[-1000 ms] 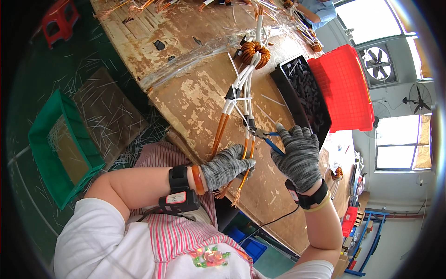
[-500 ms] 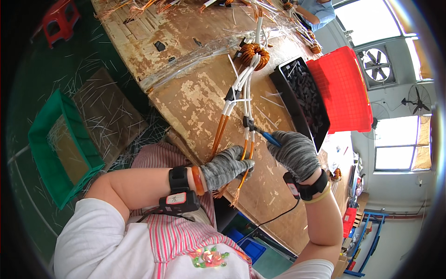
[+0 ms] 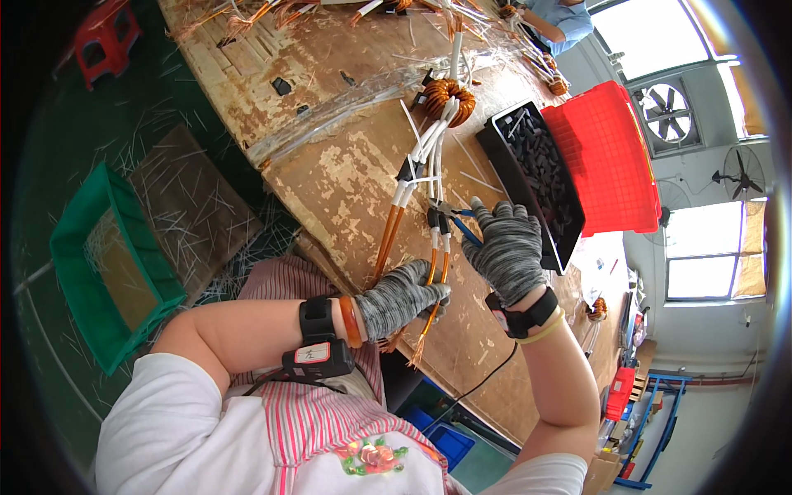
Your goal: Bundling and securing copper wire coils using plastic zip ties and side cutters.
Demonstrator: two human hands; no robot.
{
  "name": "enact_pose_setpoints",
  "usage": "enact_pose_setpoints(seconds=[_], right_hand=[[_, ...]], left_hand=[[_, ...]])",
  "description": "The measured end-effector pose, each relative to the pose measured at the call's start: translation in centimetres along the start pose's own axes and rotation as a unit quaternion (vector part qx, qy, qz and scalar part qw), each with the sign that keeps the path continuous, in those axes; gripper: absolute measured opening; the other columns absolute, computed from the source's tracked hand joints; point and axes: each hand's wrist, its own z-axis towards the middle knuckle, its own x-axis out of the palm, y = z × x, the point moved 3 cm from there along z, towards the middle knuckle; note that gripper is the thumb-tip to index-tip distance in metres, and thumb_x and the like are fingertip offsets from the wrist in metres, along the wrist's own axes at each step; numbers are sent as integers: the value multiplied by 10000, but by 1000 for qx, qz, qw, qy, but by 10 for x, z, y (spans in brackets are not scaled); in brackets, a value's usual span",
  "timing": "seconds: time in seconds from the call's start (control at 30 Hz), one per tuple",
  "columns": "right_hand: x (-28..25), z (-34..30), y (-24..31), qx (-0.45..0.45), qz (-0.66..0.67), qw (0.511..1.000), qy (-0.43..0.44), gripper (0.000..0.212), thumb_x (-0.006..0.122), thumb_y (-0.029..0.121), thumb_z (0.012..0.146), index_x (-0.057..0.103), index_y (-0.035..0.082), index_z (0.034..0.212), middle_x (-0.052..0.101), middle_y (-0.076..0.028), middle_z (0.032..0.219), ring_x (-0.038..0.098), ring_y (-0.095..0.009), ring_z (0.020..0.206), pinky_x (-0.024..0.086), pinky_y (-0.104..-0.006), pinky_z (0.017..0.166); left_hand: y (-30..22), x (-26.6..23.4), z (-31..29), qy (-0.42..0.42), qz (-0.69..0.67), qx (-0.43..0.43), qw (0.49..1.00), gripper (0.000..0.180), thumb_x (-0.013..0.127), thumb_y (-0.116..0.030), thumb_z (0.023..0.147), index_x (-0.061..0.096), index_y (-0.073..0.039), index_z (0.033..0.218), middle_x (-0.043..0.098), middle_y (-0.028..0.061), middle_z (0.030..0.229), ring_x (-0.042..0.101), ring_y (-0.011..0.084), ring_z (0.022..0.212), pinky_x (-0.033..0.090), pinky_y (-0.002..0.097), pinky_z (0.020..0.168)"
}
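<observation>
A toroidal coil [image 3: 450, 102] wound with copper wire lies on the worn wooden table, its white-sleeved leads running toward me. My left hand [image 3: 398, 299], in a grey knit glove, is closed round the bare copper leads [image 3: 445, 268] near their frayed ends. My gloved right hand [image 3: 505, 252] grips blue-handled nippers [image 3: 468, 227] with the handles spread. Their jaws are at the white sleeves, right above the black sleeves [image 3: 436, 219] on the right-hand leads. Another black sleeve [image 3: 410, 169] and a white tie wrap the leads farther up. Part of the nippers is hidden by my palm.
Right of the coil stands a black bin [image 3: 536, 169] of small black sleeves, beside a red crate [image 3: 606, 157]. More coils and leads lie along the far edge, where another person [image 3: 561, 25] sits. A green crate [image 3: 115, 256] and white scraps are on the floor at left.
My right hand has moved up and left, and the nippers' handles have spread; their jaws have shifted up to the top of the black sleeves. My left hand stays on the copper leads.
</observation>
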Motion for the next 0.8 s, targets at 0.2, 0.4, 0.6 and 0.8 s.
enact_pose_setpoints(seconds=[0.2,0.4,0.6,0.8], right_hand=[[15,-1,-11,-24,210,976,49,312,625,304,861,661,79,1074,666,-181,785,652,-370,764,518,-432,712],[23,-25,-30,3,327,942,-69,423,651,320,844,629,30,1152,665,-222,938,644,-378,871,504,-442,775],[13,-37,-17,16,234,963,-135,518,687,350,801,611,55,1221,629,-175,964,616,-342,888,488,-439,777],[15,-35,-2,31,202,961,-186,558,670,390,796,595,81,1254,600,-135,1035,555,-299,984,423,-457,883]], left_hand=[[2,-6,-1,30,-11,-8,999,170,599,-129,950,547,4,1044,643,85,861,643,159,765,548,286,707],[-51,-11,-74,65,419,79,902,310,636,-166,917,542,23,1144,669,112,921,660,194,816,545,307,774],[-87,-42,-56,-191,398,381,812,401,620,-227,932,559,37,1228,689,122,1017,673,247,900,541,325,837],[-78,-65,-17,-42,43,27,998,289,606,-161,947,597,-8,1191,687,99,997,673,184,897,552,301,832]])
